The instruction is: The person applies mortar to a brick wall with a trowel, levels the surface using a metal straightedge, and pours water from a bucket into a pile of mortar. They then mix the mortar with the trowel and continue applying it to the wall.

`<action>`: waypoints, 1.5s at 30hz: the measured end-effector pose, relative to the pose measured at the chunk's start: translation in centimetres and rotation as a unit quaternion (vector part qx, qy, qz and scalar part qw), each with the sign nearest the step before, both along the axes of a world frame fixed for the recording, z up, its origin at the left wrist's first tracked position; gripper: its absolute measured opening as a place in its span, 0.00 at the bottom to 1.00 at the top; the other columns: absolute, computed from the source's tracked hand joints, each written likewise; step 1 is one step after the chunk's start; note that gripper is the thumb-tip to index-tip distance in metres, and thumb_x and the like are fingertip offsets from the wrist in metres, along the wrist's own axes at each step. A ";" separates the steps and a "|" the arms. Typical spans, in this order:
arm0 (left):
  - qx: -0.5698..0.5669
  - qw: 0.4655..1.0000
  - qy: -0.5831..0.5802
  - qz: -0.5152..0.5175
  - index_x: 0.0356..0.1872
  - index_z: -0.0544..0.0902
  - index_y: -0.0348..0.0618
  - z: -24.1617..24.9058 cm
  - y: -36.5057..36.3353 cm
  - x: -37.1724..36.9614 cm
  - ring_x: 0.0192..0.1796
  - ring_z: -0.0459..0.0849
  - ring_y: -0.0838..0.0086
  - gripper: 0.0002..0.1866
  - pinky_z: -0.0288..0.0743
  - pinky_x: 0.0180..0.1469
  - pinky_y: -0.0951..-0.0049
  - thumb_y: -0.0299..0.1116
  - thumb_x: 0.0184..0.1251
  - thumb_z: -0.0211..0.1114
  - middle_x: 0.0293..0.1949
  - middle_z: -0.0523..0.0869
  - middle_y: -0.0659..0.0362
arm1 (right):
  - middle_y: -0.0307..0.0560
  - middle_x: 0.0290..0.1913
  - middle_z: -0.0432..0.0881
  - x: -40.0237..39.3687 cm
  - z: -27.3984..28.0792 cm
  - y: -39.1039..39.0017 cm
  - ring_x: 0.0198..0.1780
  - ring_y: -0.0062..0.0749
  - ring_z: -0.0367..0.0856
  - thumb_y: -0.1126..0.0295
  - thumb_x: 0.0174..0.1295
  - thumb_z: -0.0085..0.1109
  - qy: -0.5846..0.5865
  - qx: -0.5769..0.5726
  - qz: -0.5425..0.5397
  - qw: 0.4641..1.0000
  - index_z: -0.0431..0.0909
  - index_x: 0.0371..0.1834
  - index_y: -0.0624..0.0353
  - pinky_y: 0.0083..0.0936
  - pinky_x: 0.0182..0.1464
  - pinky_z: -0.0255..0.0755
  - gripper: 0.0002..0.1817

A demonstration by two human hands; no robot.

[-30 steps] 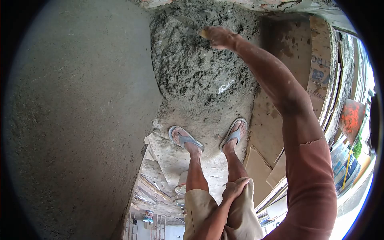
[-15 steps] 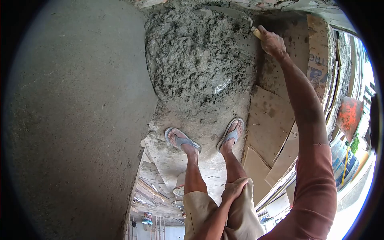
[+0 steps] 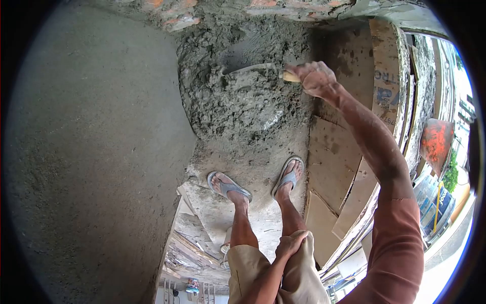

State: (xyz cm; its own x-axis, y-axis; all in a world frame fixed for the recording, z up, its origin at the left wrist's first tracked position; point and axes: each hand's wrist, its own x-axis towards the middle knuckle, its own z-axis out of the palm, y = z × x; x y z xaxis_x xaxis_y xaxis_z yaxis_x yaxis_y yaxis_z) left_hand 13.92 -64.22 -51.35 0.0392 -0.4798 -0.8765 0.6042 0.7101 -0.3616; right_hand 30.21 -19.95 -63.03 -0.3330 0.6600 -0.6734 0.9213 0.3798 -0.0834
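Note:
A trowel (image 3: 253, 67) lies with its blade against a heap of wet grey mortar (image 3: 238, 101). Its pale wooden handle is in my right hand (image 3: 316, 79), whose fingers are wrapped round it. A smoother hollow in the mortar shows just beyond the blade. My left hand (image 3: 292, 243) rests on the knee of my beige shorts (image 3: 304, 273), its fingers curled over the cloth.
A smooth grey plastered surface (image 3: 101, 126) fills the left. Stained boards (image 3: 334, 152) line the right side, with an orange-marked container (image 3: 436, 142) and a blue-labelled bucket (image 3: 435, 202) beyond. Rough brickwork (image 3: 177, 15) runs along the top. My sandalled feet stand below the heap.
My right hand has moved left and toward me with the trowel, from the heap's upper right edge to its middle. A hollow now shows in the mortar. My left hand stays on the knee.

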 end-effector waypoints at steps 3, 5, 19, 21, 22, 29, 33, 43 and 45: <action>-0.010 1.000 -0.002 0.017 0.64 0.65 0.18 0.1 0.5 -0.4 0.67 0.73 0.47 0.68 0.65 0.69 0.60 0.81 0.39 0.60 0.64 0.72 0.32 | 0.45 0.38 0.84 2.7 -1.7 2.3 0.38 0.42 0.86 0.70 0.70 0.47 0.003 0.155 -0.020 0.988 0.67 0.59 0.43 0.43 0.36 0.78 0.16; -0.021 0.999 -0.011 0.027 0.65 0.65 0.18 0.0 0.4 -0.4 0.67 0.73 0.47 0.68 0.65 0.69 0.60 0.81 0.40 0.60 0.64 0.72 0.32 | 0.45 0.39 0.84 4.0 -3.7 4.3 0.39 0.46 0.86 0.70 0.69 0.48 0.035 0.247 -0.028 0.968 0.67 0.53 0.43 0.44 0.37 0.78 0.11; -0.019 0.999 0.000 0.033 0.64 0.64 0.15 0.2 0.9 -0.4 0.66 0.74 0.47 0.69 0.67 0.68 0.60 0.80 0.39 0.62 0.63 0.72 0.32 | 0.46 0.31 0.82 -1.2 -1.6 1.5 0.25 0.29 0.80 0.72 0.66 0.56 0.010 -0.006 0.038 0.999 0.63 0.66 0.48 0.29 0.26 0.77 0.25; -0.018 0.999 0.004 0.033 0.64 0.65 0.16 0.5 1.3 -0.6 0.68 0.72 0.47 0.68 0.64 0.69 0.62 0.81 0.40 0.60 0.64 0.71 0.31 | 0.45 0.26 0.80 -2.2 0.2 3.4 0.24 0.37 0.80 0.74 0.65 0.52 0.033 0.103 0.026 0.994 0.67 0.62 0.48 0.38 0.28 0.78 0.21; -0.016 0.999 0.004 0.033 0.64 0.66 0.17 0.5 1.4 -0.5 0.69 0.70 0.47 0.68 0.62 0.71 0.63 0.81 0.40 0.58 0.65 0.69 0.30 | 0.44 0.25 0.79 -2.8 -1.0 4.3 0.22 0.33 0.79 0.74 0.68 0.50 0.044 0.144 0.024 0.988 0.67 0.62 0.47 0.33 0.24 0.76 0.19; -0.021 0.999 -0.005 0.026 0.66 0.63 0.17 0.1 -0.3 -0.4 0.69 0.70 0.48 0.67 0.63 0.70 0.60 0.80 0.42 0.60 0.66 0.69 0.32 | 0.41 0.26 0.74 -8.9 -9.5 3.5 0.20 0.22 0.69 0.70 0.74 0.44 0.128 0.000 -0.116 0.985 0.67 0.60 0.56 0.18 0.19 0.67 0.14; -0.014 0.999 -0.003 0.030 0.65 0.63 0.16 -0.2 -0.2 -0.2 0.69 0.71 0.48 0.68 0.63 0.70 0.60 0.78 0.40 0.62 0.65 0.70 0.31 | 0.49 0.31 0.80 -4.2 -3.7 -2.2 0.32 0.32 0.81 0.74 0.68 0.49 0.075 -0.080 -0.090 0.990 0.68 0.59 0.53 0.32 0.31 0.77 0.17; -0.009 1.000 0.011 -0.001 0.64 0.65 0.15 0.6 -0.3 -1.3 0.68 0.72 0.47 0.66 0.64 0.70 0.60 0.77 0.42 0.63 0.64 0.70 0.29 | 0.47 0.26 0.79 4.1 -11.5 -12.3 0.19 0.29 0.77 0.73 0.55 0.60 0.294 -0.069 -0.602 0.739 0.69 0.60 0.54 0.28 0.19 0.71 0.27; -0.007 1.000 -0.005 0.014 0.63 0.65 0.14 0.4 -0.2 -1.3 0.68 0.72 0.47 0.66 0.64 0.70 0.60 0.77 0.42 0.63 0.64 0.70 0.29 | 0.45 0.25 0.78 0.2 -14.2 -13.9 0.17 0.23 0.74 0.75 0.54 0.59 0.374 -0.106 -0.589 0.708 0.69 0.60 0.55 0.24 0.16 0.69 0.26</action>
State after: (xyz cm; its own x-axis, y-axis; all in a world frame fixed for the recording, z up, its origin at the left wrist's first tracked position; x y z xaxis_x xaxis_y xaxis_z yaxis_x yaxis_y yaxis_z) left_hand 12.61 -64.46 -50.94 0.0614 -0.4907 -0.8692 0.5880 0.7215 -0.3658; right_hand 30.38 -33.84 -77.25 0.0491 0.6877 -0.7243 0.2554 -0.7098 -0.6565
